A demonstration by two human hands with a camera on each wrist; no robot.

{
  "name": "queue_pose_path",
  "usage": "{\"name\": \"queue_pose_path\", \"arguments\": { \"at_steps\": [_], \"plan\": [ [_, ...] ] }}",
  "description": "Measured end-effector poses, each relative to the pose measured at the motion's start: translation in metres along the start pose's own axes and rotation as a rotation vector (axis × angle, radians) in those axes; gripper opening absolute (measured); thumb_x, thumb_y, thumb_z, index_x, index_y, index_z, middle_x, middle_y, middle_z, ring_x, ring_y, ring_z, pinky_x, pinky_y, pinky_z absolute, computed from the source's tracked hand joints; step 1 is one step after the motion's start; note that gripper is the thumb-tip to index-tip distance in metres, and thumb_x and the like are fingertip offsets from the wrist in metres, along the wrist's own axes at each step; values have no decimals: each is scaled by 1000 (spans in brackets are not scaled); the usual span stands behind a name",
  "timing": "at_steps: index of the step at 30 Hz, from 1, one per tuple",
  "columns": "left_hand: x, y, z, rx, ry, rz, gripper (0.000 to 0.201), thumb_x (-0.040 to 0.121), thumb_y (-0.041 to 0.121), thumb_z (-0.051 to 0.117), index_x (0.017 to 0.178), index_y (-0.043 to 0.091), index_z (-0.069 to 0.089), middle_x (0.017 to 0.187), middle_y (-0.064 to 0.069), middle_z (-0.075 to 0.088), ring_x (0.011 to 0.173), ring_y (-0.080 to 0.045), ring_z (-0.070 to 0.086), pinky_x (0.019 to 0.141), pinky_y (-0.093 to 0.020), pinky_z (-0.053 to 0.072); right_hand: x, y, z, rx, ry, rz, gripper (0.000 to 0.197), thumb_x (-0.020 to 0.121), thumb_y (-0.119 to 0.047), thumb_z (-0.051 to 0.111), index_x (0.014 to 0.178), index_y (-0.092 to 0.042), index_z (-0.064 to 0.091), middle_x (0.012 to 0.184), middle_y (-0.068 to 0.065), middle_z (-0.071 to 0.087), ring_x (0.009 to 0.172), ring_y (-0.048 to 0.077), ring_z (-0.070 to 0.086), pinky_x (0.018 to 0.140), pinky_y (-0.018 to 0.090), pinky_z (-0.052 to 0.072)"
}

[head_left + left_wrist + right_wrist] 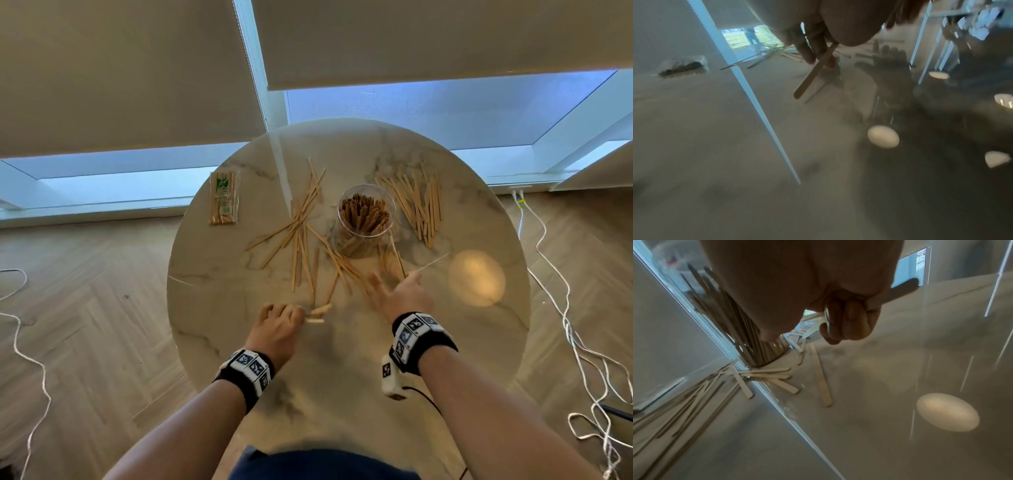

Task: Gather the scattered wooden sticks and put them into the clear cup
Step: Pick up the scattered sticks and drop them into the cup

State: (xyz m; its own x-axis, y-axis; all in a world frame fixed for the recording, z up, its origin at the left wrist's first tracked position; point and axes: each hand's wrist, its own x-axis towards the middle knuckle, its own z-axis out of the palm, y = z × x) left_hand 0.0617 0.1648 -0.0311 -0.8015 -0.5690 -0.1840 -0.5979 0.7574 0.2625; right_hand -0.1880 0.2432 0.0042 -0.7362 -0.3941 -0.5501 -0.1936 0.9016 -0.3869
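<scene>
A clear cup (pixel 366 219) packed with wooden sticks stands at the middle of the round marble table (pixel 342 377). Loose sticks lie fanned out left of it (pixel 301 233), in a pile to its right (pixel 416 205) and around its base (pixel 766 376). My left hand (pixel 284 317) hovers near the table's front, fingers curled, gripping sticks whose ends (pixel 320 310) poke out to the right. The left wrist view shows its fingers (pixel 809 48) pinching a flat stick (pixel 813 73). My right hand (pixel 404 291), just in front of the cup (pixel 756 345), grips one stick (pixel 432 263) pointing up-right; curled fingers (pixel 846 321) hold it (pixel 900 288).
A sealed packet of skewers (pixel 224 198) lies at the table's far left edge. White cables (pixel 565 325) trail over the wooden floor on the right and left. A round light reflection (pixel 478 277) shines on the table right of my right hand.
</scene>
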Motion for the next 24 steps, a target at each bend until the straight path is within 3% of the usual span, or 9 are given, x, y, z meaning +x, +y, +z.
{"name": "queue_pose_path", "arguments": {
  "at_steps": [2, 4, 7, 9, 11, 15, 19, 21, 24],
  "plan": [
    [13, 2, -19, -219, 13, -183, 19, 99, 10, 33, 109, 18, 47, 84, -5, 64, 73, -31, 64, 76, -38, 41, 1, -12, 17, 29, 23, 50, 112, 61, -82, 68, 134, -5, 31, 127, 17, 56, 111, 39, 61, 87, 43, 52],
    [30, 1, -34, -517, 17, -423, 14, 107, 28, 32, 112, 22, 43, 85, -3, 64, 72, -28, 64, 64, -37, 47, -1, -18, 32, 31, 52, 57, 117, 56, -79, 74, 135, -6, 29, 133, 15, 49, 111, 41, 60, 87, 45, 53],
    [69, -11, -51, -626, 217, -592, 27, 103, 43, 45, 115, 19, 43, 97, 5, 62, 83, -21, 64, 65, -31, 42, -5, -13, 47, -15, 73, 40, 82, 84, -54, 67, 138, -4, 31, 138, 17, 42, 109, 44, 58, 87, 46, 49],
    [101, -23, -59, -555, 223, -623, 45, 98, 47, 56, 120, 9, 45, 109, -3, 59, 93, -23, 59, 72, -31, 39, -7, -5, 49, -99, 108, 11, 43, 98, -27, 52, 130, -2, 38, 131, 20, 45, 102, 46, 59, 81, 46, 47],
    [128, -38, -65, -446, 157, -649, 55, 93, 49, 63, 122, 6, 44, 116, -12, 57, 95, -31, 61, 70, -33, 39, -9, 4, 49, -201, 122, -34, 23, 99, -8, 40, 119, 0, 43, 121, 21, 47, 93, 46, 60, 74, 45, 44],
    [151, -57, -60, -204, -60, -574, 74, 87, 59, 63, 131, 4, 40, 139, -17, 40, 97, -37, 66, 68, -39, 45, -12, 17, 49, -319, 130, -96, 16, 98, -6, 38, 111, -2, 47, 114, 21, 47, 86, 46, 61, 66, 45, 41],
    [146, -60, -45, -33, -114, -518, 86, 87, 72, 49, 139, 5, 38, 148, -18, 33, 104, -37, 64, 92, -46, 49, -15, 26, 52, -357, 74, -107, 40, 90, -20, 59, 124, -2, 51, 125, 21, 45, 90, 47, 62, 70, 47, 49],
    [143, -59, -40, -17, -88, -498, 77, 91, 69, 45, 135, 6, 41, 141, -17, 39, 103, -35, 62, 95, -45, 47, -16, 30, 57, -390, 74, -152, 40, 86, -13, 63, 123, 2, 55, 130, 26, 48, 89, 48, 63, 72, 49, 52],
    [140, -56, -38, -148, -31, -520, 47, 98, 45, 49, 124, 6, 47, 127, -16, 49, 100, -35, 61, 93, -45, 46, -17, 31, 63, -360, 118, -201, 22, 87, 0, 58, 108, 5, 60, 124, 31, 54, 81, 50, 64, 67, 52, 53]
  ]
}}
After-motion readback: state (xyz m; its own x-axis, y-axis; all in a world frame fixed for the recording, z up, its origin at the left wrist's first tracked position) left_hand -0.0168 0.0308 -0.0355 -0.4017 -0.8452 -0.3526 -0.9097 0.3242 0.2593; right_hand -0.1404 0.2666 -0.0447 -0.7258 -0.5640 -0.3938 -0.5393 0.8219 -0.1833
